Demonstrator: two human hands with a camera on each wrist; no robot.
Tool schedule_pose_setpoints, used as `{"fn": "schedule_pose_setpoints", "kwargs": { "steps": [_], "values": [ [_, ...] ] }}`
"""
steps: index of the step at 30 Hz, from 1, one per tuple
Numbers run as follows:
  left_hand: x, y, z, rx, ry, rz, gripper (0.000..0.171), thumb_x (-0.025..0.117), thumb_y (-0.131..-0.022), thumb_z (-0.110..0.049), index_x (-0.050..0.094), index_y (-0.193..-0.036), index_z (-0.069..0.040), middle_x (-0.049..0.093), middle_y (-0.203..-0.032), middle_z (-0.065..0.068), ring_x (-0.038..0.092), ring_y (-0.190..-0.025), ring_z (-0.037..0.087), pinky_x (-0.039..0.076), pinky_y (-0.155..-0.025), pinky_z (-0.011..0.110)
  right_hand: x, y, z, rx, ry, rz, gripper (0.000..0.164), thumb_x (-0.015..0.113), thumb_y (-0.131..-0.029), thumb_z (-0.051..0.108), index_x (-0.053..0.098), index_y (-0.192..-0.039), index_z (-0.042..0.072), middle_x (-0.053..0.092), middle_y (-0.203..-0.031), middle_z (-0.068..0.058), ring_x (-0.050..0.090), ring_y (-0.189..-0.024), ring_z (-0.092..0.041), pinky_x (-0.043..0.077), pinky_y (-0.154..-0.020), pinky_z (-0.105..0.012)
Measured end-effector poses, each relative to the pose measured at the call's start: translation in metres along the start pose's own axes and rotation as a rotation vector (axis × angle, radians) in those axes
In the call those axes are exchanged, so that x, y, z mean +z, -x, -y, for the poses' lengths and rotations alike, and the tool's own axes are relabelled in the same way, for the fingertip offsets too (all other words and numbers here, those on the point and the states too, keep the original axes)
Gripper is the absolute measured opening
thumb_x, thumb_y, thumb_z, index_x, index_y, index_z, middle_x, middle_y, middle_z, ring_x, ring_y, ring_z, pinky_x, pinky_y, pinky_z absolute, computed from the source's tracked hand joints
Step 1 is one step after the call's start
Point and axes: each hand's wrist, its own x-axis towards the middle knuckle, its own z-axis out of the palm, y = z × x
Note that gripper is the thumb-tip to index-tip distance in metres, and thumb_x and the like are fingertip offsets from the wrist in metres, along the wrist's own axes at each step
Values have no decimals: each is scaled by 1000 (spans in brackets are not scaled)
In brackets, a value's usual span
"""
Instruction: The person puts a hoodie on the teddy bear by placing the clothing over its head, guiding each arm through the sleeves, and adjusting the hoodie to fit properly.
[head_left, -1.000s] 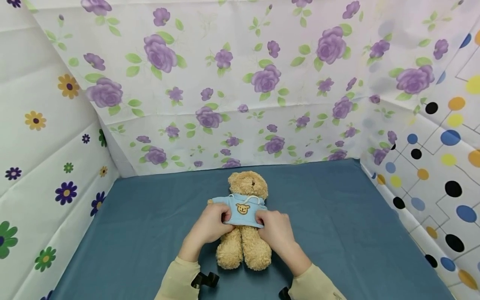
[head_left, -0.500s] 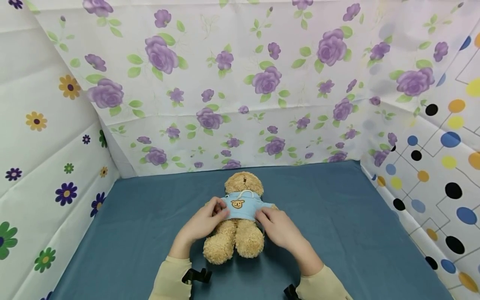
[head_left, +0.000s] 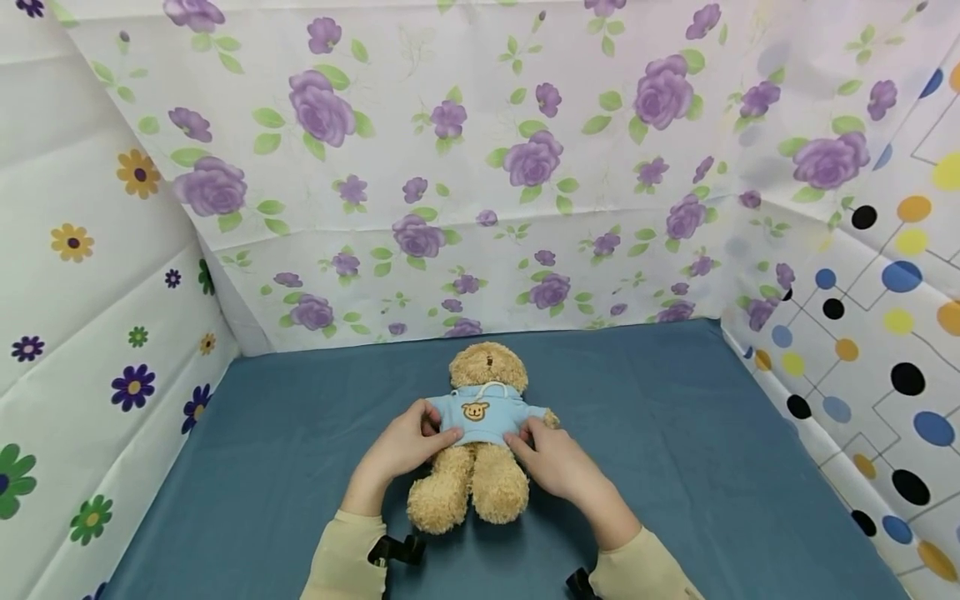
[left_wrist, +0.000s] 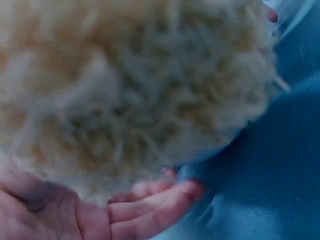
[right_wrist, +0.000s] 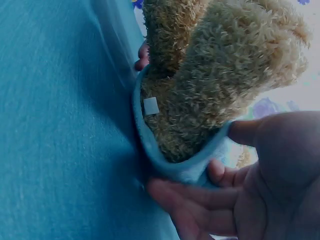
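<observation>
A tan plush teddy bear (head_left: 498,483) lies on its back in the head view, its head toward the far side. It wears a light blue hoodie (head_left: 487,421) with a bear-face patch and a white cord. My left hand (head_left: 405,442) holds the hoodie's left side, thumb on the hem. Opposite it, my right hand (head_left: 558,458) grips the hem between thumb and fingers. In the right wrist view the hem stands open around the fur, with a small white tag (right_wrist: 151,106) inside. A blurred furry leg (left_wrist: 140,90) hides part of the left hand in the left wrist view.
Blue-green cloth (head_left: 675,467) covers the table under the bear. Behind it hangs a white sheet with purple roses (head_left: 532,158). A flower-print sheet (head_left: 90,333) bounds the left, and a dotted sheet (head_left: 885,375) bounds the right.
The bear has shifted slightly left and away and its head has turned. Its right-hand arm now shows outside, while the left-hand one is hidden by my left hand. Both hands have regripped the hoodie's sides.
</observation>
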Motion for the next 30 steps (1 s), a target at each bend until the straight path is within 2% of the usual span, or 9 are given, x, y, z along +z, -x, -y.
{"fn": "schedule_pose_setpoints", "kwargs": {
  "steps": [4,8,11,15,20,24,30],
  "values": [
    [3,-1,-3,-2,40,14,42,75,-103,-39,53,-116,-6,61,-77,8,59,-63,26,46,-59,37,-1,1,1,-21,-57,33,47,44,-114,56,56,-100,12,50,-71,-3,41,-53,-18,35,-53,-35],
    [8,-2,-10,7,69,-25,46,80,-99,-41,53,-116,-7,60,-75,7,56,-60,23,45,-58,37,-1,1,-1,-4,-78,52,57,41,-110,66,55,-102,11,50,-75,-5,42,-58,-20,36,-56,-36],
    [11,-1,-14,13,62,-58,47,82,-97,-41,54,-115,-8,61,-75,6,53,-58,20,43,-57,36,0,0,-3,17,-113,55,61,49,-106,71,53,-106,10,49,-77,-5,42,-60,-19,35,-57,-35],
    [12,-1,-16,27,50,-74,46,84,-96,-38,54,-115,-8,61,-75,6,51,-58,20,42,-56,35,-2,-1,-5,16,-181,41,58,65,-101,64,52,-108,7,49,-76,-3,39,-57,-16,33,-53,-33],
    [13,-2,-16,32,38,-59,46,85,-96,-38,54,-114,-9,59,-74,5,51,-57,19,41,-55,34,-6,0,-8,14,-174,75,55,67,-102,60,51,-108,7,49,-74,-2,39,-54,-15,34,-51,-31],
    [10,-1,-13,34,43,-35,45,81,-98,-41,54,-117,-9,60,-75,6,54,-58,23,43,-56,36,-12,2,-7,30,-137,98,58,63,-102,65,55,-117,9,57,-83,-4,51,-63,-17,42,-58,-35],
    [-3,6,3,4,23,-33,41,70,-106,-42,58,-128,-9,65,-85,10,66,-73,32,49,-63,39,-24,6,-13,23,-147,74,62,58,-105,65,60,-141,15,72,-95,-4,71,-84,-24,55,-72,-41]
  ]
}}
